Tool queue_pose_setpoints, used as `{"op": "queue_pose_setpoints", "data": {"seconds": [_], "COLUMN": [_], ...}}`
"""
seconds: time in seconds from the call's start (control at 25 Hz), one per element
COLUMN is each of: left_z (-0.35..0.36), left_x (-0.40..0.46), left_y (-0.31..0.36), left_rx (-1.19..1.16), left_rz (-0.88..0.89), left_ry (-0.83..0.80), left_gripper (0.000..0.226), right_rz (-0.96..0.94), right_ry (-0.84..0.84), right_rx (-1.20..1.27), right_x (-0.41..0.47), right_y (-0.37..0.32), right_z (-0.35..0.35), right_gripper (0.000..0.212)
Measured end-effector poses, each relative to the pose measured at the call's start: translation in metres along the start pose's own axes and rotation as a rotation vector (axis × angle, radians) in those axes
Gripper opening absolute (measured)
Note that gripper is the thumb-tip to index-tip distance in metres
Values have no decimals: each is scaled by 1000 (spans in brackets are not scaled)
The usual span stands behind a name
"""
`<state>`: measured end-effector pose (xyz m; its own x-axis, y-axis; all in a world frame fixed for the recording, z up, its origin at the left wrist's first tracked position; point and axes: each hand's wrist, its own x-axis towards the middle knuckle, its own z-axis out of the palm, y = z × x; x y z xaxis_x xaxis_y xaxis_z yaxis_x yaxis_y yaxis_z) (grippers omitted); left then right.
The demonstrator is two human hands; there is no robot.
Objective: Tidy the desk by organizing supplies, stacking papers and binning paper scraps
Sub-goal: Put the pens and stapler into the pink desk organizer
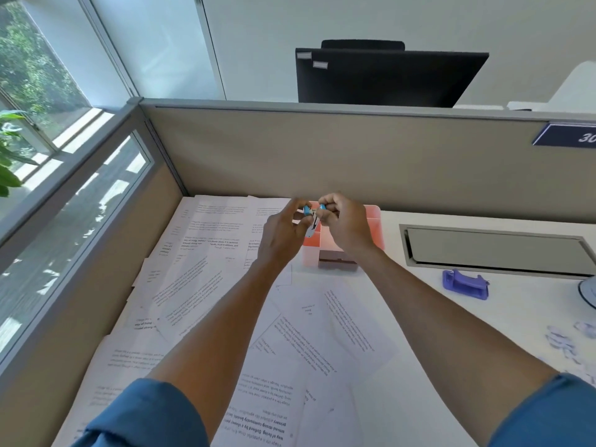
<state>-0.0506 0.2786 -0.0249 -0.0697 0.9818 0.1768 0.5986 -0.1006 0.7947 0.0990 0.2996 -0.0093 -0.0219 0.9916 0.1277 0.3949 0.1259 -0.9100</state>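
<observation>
Both hands meet over a pink desk organizer (pixel 374 214) at the back of the desk. Between them is a small blue and white stapler (pixel 312 219), tilted with its white end pointing down. My left hand (pixel 283 227) pinches its left blue end; my right hand (pixel 346 225) grips its right blue end with curled fingers. Many printed paper sheets (pixel 206 272) lie scattered and overlapping across the left and middle of the desk. Torn paper scraps (pixel 562 341) lie at the right edge.
A purple tape dispenser (pixel 464 283) sits on the white desk to the right, below a grey cable tray lid (pixel 496 250). Beige partition walls close the back and left. A round white object (pixel 588 293) shows at the far right edge.
</observation>
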Motion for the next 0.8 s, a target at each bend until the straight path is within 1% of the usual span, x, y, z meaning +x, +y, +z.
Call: {"op": "queue_pose_setpoints", "data": {"seconds": [0.08,0.2,0.28,0.36,0.48,0.64,0.8], "left_z": [5,8,9,13,22,31,32], "left_x": [2,5,6,7,8,10,13], "left_y": [-6,-18,-26,-33,-43,-53,-56], "left_rx": [28,120,187,206,282,370,388], "left_rz": [-7,40,65,62,42,29,66], "left_ry": [-1,-11,-11,-21,-75,-135,-152], "left_gripper": [16,20,24,27,30,29,27], "right_rz": [6,1,-30,-60,-52,-35,-51], "right_ry": [-15,-33,-47,-58,-103,-156,-184], "right_rx": [-29,-83,-162,-263,-389,-517,-610], "right_x": [1,6,8,10,8,6,11], "right_y": [7,17,22,26,33,45,45], "right_z": [2,4,5,7,9,13,19], "right_gripper": [11,11,11,11,13,16,17]}}
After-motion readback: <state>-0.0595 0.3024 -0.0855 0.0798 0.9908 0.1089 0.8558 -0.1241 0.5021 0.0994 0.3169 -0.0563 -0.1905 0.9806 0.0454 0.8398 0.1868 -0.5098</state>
